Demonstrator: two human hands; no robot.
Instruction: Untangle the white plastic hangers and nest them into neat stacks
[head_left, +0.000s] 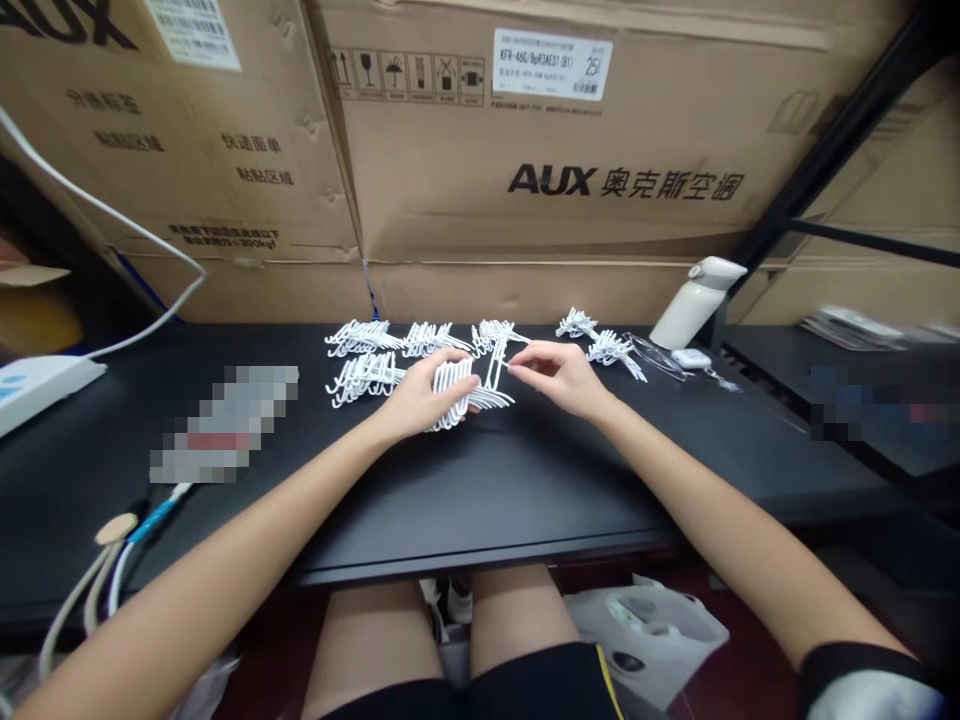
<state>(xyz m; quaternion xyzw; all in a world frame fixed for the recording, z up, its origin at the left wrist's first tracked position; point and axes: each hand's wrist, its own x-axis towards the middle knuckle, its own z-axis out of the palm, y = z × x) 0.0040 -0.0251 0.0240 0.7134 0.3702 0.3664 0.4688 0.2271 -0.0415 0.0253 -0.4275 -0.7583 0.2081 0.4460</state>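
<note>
My left hand (pixel 431 395) is wrapped round a row of white wire hooks (pixel 453 392), stacked side by side with their ends sticking out to the right. Just right of it, my right hand (pixel 559 375) is closed in a pinch on a thin white wire hook (pixel 495 366). Behind the hands, along the back of the black table, lie more bundles of white hooks: a long bundle (pixel 364 338), a second bundle (pixel 429 340) and a third (pixel 493 333). Another bundle (pixel 364 378) lies left of my left hand. Two smaller clusters (pixel 576 322) (pixel 613 350) lie behind my right hand.
Large cardboard boxes (pixel 600 130) stand behind the black table (pixel 480 500). At the back right are a white bottle (pixel 696 303), glasses (pixel 656 355) and a small white case (pixel 691 359). A blurred-out flat object (pixel 232 420) with a cable and a white power strip (pixel 45 385) lie left.
</note>
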